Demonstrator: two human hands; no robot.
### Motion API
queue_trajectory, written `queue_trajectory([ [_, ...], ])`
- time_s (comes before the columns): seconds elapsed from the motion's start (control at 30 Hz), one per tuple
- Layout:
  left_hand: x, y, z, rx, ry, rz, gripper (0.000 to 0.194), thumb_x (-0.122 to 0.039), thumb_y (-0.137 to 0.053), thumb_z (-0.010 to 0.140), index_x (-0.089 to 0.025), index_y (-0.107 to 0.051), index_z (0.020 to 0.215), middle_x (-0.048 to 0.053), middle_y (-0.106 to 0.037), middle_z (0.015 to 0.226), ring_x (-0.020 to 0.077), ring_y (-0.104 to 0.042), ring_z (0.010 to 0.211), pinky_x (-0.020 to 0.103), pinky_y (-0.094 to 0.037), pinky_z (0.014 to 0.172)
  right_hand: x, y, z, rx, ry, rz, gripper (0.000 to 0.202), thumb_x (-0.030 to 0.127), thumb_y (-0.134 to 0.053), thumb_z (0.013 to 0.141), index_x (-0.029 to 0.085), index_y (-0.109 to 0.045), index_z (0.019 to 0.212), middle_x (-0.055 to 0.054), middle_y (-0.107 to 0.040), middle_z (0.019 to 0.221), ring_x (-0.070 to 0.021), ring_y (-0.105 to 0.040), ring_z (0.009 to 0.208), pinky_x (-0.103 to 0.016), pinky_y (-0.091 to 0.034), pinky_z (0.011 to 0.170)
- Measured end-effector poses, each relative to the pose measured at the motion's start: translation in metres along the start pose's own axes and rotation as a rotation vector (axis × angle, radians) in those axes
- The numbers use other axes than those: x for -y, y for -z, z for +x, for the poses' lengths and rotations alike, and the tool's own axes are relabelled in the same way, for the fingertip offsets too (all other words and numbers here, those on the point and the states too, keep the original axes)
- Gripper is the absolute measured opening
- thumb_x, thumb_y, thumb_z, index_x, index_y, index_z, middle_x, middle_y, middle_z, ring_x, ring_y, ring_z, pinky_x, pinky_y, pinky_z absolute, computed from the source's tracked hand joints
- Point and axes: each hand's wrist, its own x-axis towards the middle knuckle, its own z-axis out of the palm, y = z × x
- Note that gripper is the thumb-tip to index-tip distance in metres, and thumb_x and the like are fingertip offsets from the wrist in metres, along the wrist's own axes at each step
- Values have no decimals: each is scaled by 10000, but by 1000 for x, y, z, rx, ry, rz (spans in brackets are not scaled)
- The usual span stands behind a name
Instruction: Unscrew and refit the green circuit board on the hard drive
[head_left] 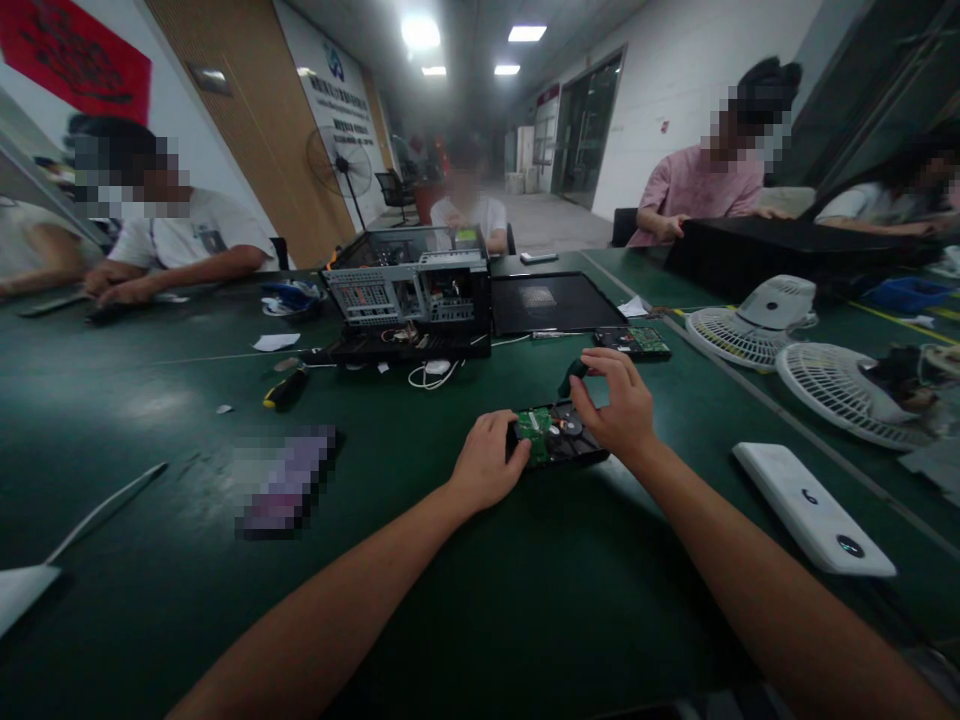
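A hard drive [536, 422] lies on the green table with its circuit board and round motor hub facing up. My left hand [491, 458] grips its left end, thumb at the near edge and fingers at the far side. My right hand [619, 400] is closed on the dark handle of a screwdriver [573, 378], held above the drive's right half. The screwdriver points down at the drive; whether its tip touches a screw is too small to tell. A second circuit-board-side-up hard drive [634, 343] lies beyond my right hand.
An opened computer case [409, 295] stands beyond the drive, beside its black side panel [555, 302]. A yellow-black screwdriver [286, 388] and a phone [291, 480] lie to the left. At right are a white power bank [814, 508] and fan parts [750, 325]. Several people sit around the table.
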Motion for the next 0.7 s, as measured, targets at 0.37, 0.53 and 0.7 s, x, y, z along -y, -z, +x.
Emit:
queue_trajectory([
  [0.37,-2,2,1,28,45,-19,317,-254,-540,973,-181,-545,1282,140,-595,1358,287,-522,1323,491,-444,1128,5,4,3,37,-19,-7,357,215,-657,894,249,-591,1243,-104,-612,1128,-238,-660,930,-451,-610,835],
  [0.53,-2,2,1,30,49,-23,319,-248,-532,973,-185,-548,1285,134,-590,1364,283,-518,1332,489,-437,1135,5,3,2,32,-40,-3,365,221,-663,884,245,-572,1237,-92,-581,1101,-226,-632,903,-447,-606,819],
  [0.7,-2,2,0,35,52,-34,327,-245,-524,975,-182,-547,1295,140,-584,1375,279,-514,1335,481,-436,1137,1,-1,0,-6,-35,17,356,255,-709,873,241,-549,1191,-108,-623,1154,-251,-650,1012,-425,-618,797],
])
